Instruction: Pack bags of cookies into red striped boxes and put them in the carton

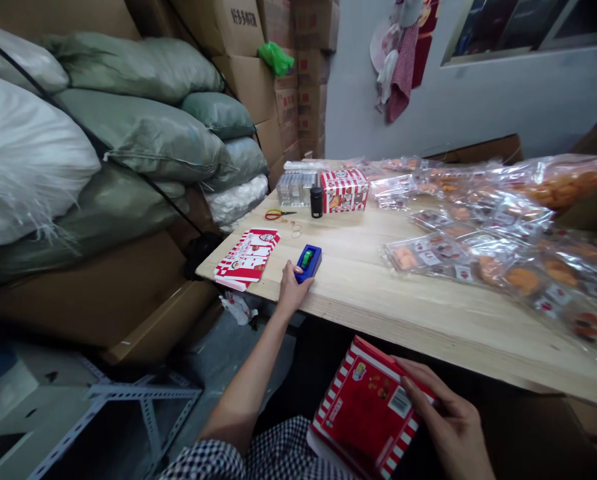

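My left hand (293, 291) reaches to the near edge of the wooden table (348, 287). Its fingers close round the near end of a blue tape dispenser (309, 263) that carries a green roll of tape. Over my lap, my right hand (446, 407) grips the right side of a red box (366, 407) with striped red-and-white edges and a barcode. The box is tilted, and its lower end is partly out of view. Left of the dispenser lies a stack of flat printed red-and-white cartons (248, 259).
Yellow-handled scissors (274, 214), a black bottle (316, 203), and an upright striped box (346, 191) stand or lie farther back. Clear plastic packets (448, 250) with orange contents cover the table's right side. Stuffed sacks (163, 133) and cardboard boxes (243, 80) are piled left.
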Action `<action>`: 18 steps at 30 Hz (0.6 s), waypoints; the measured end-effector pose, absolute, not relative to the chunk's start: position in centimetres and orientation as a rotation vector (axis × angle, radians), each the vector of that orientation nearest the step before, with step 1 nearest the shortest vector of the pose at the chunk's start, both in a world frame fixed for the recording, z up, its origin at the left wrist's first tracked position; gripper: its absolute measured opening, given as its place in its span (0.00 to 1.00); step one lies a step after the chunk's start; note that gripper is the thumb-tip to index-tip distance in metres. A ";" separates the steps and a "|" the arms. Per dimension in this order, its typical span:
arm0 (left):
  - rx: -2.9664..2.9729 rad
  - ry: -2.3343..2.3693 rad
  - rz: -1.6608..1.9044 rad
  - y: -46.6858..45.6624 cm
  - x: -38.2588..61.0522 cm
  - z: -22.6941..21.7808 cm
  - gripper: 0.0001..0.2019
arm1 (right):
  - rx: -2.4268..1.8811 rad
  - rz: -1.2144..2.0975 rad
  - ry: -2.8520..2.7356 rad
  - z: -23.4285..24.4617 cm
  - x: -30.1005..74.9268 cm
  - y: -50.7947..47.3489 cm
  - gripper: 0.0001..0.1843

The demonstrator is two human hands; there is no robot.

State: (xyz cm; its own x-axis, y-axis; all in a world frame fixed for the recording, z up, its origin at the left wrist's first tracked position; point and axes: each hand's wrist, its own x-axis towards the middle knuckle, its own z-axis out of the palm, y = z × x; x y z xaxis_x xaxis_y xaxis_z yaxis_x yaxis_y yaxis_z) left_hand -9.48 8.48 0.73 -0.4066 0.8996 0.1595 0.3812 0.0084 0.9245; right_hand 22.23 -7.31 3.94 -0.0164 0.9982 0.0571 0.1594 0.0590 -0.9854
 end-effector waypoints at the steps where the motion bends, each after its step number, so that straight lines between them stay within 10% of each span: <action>1: 1.309 1.814 1.405 8.5 -9.3 0.6 0.18 | -1.275 1.097 -1.360 4.0 22.2 -7.3 0.15; 18: 1.003 1.430 1.287 10.9 -15.4 3.3 0.19 | -1.349 1.167 -1.291 3.6 23.4 -6.4 0.19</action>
